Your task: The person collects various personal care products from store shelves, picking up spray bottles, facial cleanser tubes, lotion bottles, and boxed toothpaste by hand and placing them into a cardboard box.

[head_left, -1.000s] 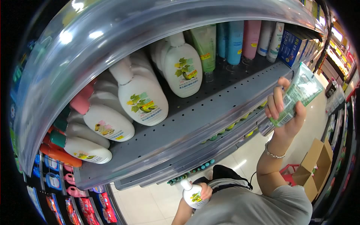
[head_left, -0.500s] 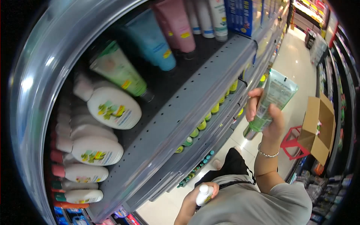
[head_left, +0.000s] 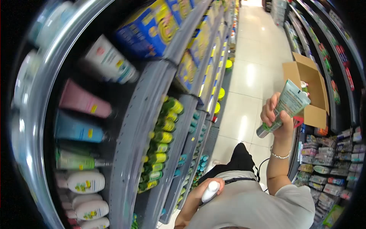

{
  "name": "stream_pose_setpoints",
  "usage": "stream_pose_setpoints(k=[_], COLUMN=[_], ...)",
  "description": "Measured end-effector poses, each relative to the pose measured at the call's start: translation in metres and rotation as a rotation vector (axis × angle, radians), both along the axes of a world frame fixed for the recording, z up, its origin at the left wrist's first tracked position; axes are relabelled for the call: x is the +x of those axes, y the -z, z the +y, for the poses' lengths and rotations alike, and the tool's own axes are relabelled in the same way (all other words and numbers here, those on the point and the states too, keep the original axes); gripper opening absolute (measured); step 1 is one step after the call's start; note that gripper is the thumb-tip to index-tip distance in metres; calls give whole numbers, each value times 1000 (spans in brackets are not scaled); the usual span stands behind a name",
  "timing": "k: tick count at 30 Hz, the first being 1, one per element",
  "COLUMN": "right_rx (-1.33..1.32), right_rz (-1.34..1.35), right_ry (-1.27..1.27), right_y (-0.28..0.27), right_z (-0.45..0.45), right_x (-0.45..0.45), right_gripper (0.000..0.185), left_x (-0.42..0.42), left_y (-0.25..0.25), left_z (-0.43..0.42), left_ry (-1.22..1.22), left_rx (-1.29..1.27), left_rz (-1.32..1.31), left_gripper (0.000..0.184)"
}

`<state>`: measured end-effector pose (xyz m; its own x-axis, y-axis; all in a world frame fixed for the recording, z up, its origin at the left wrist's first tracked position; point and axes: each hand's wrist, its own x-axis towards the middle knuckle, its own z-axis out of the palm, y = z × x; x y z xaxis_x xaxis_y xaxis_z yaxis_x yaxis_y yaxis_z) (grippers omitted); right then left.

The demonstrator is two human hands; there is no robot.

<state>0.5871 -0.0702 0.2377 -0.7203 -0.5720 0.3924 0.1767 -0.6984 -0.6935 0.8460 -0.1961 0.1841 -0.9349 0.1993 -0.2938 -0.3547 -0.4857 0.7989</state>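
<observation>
My right hand (head_left: pixel 275 116), with a beaded bracelet at the wrist, is closed around a green squeeze tube (head_left: pixel 291 100) with a silvery cap. It holds the tube tilted above the aisle, just in front of an open cardboard box (head_left: pixel 322 89). Close to my stomach, my left hand (head_left: pixel 204 187) grips a small white bottle (head_left: pixel 210 192); its label is not visible. On the shelf to the left lie a green tube (head_left: pixel 78 160), a blue tube (head_left: pixel 78 128), a pink tube (head_left: pixel 85 100) and several white bottles (head_left: pixel 85 182).
Blue and yellow boxes (head_left: pixel 152 30) fill the shelf farther along. Lower shelves hold several green bottles with yellow labels (head_left: pixel 162 137). The tiled aisle floor (head_left: pixel 244 76) runs ahead. Hanging packets (head_left: pixel 324 168) cover the right-hand rack. A red stool (head_left: pixel 298 121) shows under the box.
My view has turned right, so the shelf has shifted left and the box looks nearer. The tube in my right hand now overlaps the box. Both hands keep their hold.
</observation>
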Motion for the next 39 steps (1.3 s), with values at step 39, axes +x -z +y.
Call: stream_pose_setpoints(k=[39], right_rx=[649], right_rz=[-279], right_ry=[704], right_y=[53], right_z=[136], right_x=[-192], right_gripper=[14], left_x=[-496], left_y=[66], left_z=[62], left_ry=[590], left_rx=[425], left_rz=[-241], left_gripper=[44])
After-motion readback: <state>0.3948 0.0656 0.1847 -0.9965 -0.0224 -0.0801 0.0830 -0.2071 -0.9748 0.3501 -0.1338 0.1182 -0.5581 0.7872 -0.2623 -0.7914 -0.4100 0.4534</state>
